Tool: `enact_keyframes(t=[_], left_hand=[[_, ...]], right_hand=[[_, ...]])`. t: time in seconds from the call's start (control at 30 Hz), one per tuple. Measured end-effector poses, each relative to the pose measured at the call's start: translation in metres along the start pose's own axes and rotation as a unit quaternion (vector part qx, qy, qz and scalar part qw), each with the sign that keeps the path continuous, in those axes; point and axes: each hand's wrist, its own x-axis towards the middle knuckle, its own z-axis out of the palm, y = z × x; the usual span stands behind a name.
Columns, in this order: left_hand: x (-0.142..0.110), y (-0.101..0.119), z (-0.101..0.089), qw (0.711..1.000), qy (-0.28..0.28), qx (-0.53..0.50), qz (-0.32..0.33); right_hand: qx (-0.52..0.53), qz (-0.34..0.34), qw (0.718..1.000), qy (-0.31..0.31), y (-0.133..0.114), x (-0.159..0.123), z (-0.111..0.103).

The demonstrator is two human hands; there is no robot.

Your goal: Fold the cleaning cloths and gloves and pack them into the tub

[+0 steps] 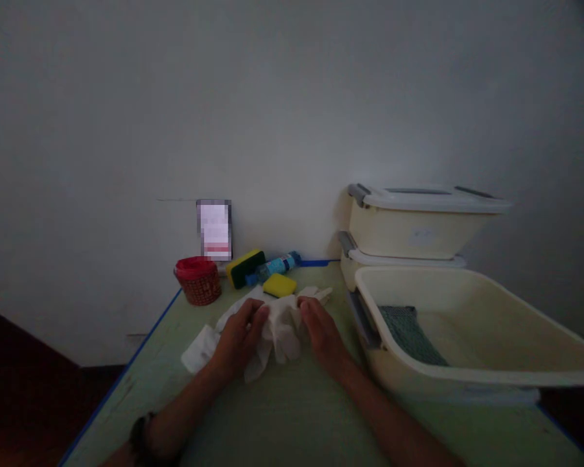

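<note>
Both my hands pinch a crumpled white cloth [282, 327] just over the table, and its folds hang down between them. My left hand [239, 334] has its thumb and fingers closed on the cloth's left part. On the other side, my right hand [321, 331] grips the right edge with bent fingers. More white fabric [201, 347] lies bunched to the left, partly behind my left hand. Beyond my right fingers, an off-white piece [325, 295] shows narrow, finger-like ends; whether it joins the cloth I cannot tell. A yellow sponge [279, 285] lies just behind the cloth.
Behind stand a red basket [201, 288], a larger yellow-green sponge [245, 269], a blue-capped bottle [277, 266] on its side and a blurred screen [215, 230]. At right, an uncovered cream bin [467, 383] holds a green cloth [411, 334]; lidded bins [413, 230] are stacked behind.
</note>
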Motion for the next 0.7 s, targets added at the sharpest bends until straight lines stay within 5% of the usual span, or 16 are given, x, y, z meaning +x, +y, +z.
enact_keyframes(t=[0.2,0.47,0.7], left_hand=[[0.0021,-0.0008,0.0021,0.999,0.027,-0.041,-0.022],[-0.0002,-0.0049,0.0035,0.987,-0.075,-0.141,-0.035],[0.0029,-0.0048,0.0051,0.994,-0.086,-0.062,-0.036]], right_hand=[[0.012,0.007,1.000,-0.009,-0.0019,-0.0013,0.0006],[0.068,0.059,0.995,0.046,0.0019,0.0009,0.0008],[0.108,0.074,0.985,0.113,0.0003,0.0016,-0.0001]])
